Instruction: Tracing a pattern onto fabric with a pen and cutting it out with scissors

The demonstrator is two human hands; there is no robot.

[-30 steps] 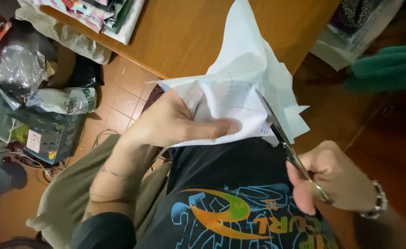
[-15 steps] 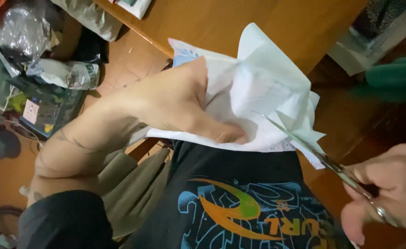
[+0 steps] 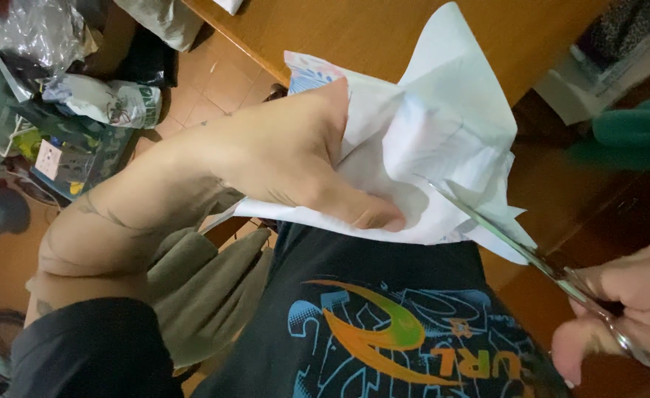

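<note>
I see the left hand [image 3: 280, 158] pinching folded paper [image 3: 428, 147]; right hand [image 3: 620, 309] closed on scissors [image 3: 516, 247] — blades near the thumb; a slip risks a nick.

Bare wooden table [image 3: 428, 29] lies open beyond the folded paper [image 3: 428, 147] — bags [image 3: 103, 103] crowd the floor left.

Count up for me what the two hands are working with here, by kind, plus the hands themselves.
Folded white paper sheet bundles: 1
Metal scissors: 1
Bare hands: 2, the left hand gripping the paper and the right hand on the scissor handles
Total: 4
</note>
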